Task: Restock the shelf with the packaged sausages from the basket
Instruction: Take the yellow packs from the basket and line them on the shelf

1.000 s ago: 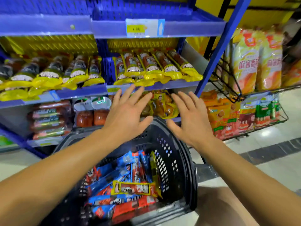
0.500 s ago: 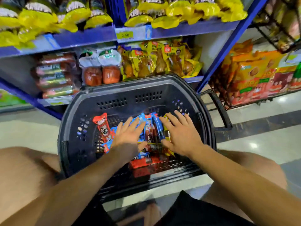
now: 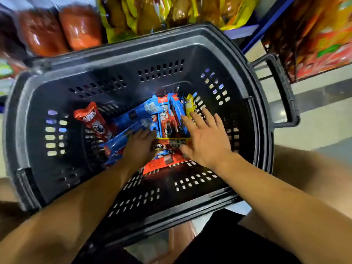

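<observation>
A black plastic basket [image 3: 209, 35] fills the view, and both my hands are down inside it. Several packaged sausages lie on its bottom: blue packs [image 3: 141, 113], a red pack [image 3: 93, 121] lying apart at the left, a yellow pack [image 3: 189, 106] upright by the right wall, and a yellow-edged pack [image 3: 167, 144] lying crosswise. My left hand [image 3: 140, 149] rests on the blue packs with its fingertips dipping out of sight among them. My right hand [image 3: 205, 140] lies spread over the packs, its thumb touching the yellow-edged pack.
Beyond the basket's far rim, a low shelf holds red-orange packs [image 3: 80, 27] and yellow bags [image 3: 152, 14]. A rack of orange bags [image 3: 314, 35] stands at the right, past the basket's handle [image 3: 285, 92]. My knees flank the basket on the tiled floor.
My view has dropped from the shelves down into the basket. Both hands have gone from above the rim down onto the sausage packs.
</observation>
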`<state>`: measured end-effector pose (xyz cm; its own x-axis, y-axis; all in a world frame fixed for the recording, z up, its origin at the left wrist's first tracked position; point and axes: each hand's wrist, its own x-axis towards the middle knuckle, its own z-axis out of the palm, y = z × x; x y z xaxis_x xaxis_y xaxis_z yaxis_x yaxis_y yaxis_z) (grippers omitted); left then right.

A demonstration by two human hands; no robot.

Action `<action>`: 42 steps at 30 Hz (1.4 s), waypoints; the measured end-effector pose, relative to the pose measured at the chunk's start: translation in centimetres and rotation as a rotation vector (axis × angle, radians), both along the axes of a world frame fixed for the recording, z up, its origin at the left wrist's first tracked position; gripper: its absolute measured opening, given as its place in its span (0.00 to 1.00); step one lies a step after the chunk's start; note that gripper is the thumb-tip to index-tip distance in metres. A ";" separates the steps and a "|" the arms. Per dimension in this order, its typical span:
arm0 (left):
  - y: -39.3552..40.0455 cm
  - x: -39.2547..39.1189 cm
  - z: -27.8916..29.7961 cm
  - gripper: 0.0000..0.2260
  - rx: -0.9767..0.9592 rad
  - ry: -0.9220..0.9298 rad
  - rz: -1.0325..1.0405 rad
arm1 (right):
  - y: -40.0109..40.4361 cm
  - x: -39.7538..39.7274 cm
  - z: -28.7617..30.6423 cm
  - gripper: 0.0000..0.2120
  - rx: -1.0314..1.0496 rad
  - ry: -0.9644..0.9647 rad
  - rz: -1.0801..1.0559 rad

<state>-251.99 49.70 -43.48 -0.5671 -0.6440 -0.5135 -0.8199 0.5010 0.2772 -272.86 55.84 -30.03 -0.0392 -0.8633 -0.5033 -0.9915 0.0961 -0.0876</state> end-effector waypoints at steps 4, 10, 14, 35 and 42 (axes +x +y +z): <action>0.3 -0.2 -2.5 0.27 0.015 -0.036 -0.046 | 0.4 0.5 -1.2 0.41 0.039 -0.029 -0.036; 0.4 -1.1 -2.8 0.26 -0.034 -0.174 0.028 | -0.1 -0.2 -1.2 0.40 0.027 -0.061 -0.101; -0.3 0.0 -0.6 0.22 -0.041 -0.074 0.140 | -0.3 -0.4 -1.7 0.42 -0.013 -0.121 -0.157; 3.2 -3.7 11.6 0.08 0.508 0.721 0.612 | -1.0 -0.2 3.7 0.07 -0.237 -0.994 -0.759; 0.8 -6.5 6.0 0.10 0.428 0.615 0.709 | 1.3 -3.9 6.9 0.07 -0.495 -0.866 -0.928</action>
